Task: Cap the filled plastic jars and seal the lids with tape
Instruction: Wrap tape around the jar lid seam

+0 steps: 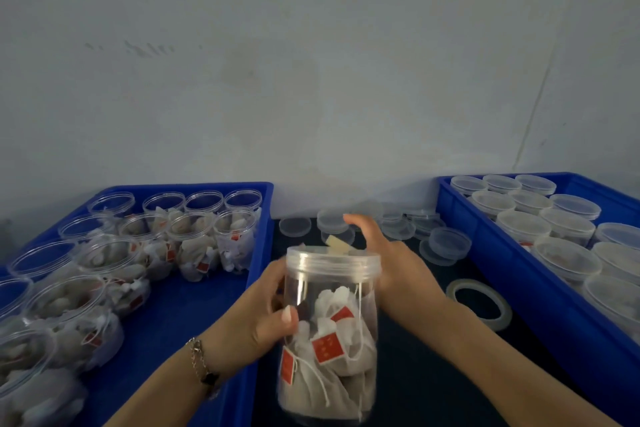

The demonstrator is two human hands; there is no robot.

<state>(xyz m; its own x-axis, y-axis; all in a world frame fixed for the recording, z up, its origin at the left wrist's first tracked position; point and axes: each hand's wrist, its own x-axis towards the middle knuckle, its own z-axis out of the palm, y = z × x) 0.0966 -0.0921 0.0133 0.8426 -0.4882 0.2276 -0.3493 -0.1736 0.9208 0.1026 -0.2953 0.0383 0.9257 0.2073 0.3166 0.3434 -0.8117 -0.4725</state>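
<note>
Centre near: a clear plastic jar (330, 333) held upright over the dark table (433, 374), between two blue trays. Jar is packed with white tea bags (337, 354) on strings with red tags. A clear lid (334, 262) sits on its mouth; a small pale tab, perhaps tape, shows just behind the lid's far edge, too blurred to say. Left hand (266, 308) grips the jar's left side, thumb across the front wall, fingers curled behind; a chain bracelet (202, 366) on that wrist. Right hand (388, 260) is at the lid's right side, palm against the rim, fingers reaching past the far edge; whether they curl onto the lid I cannot tell. Left tray (173, 305) holds many filled jars without lids (194, 239). Right tray (502, 274) holds jars with lids on (540, 229). Far on the table between the trays, loose lids (415, 229) lie scattered. A tape roll (479, 303) lies flat on the table right of the held jar, near the right tray.
</note>
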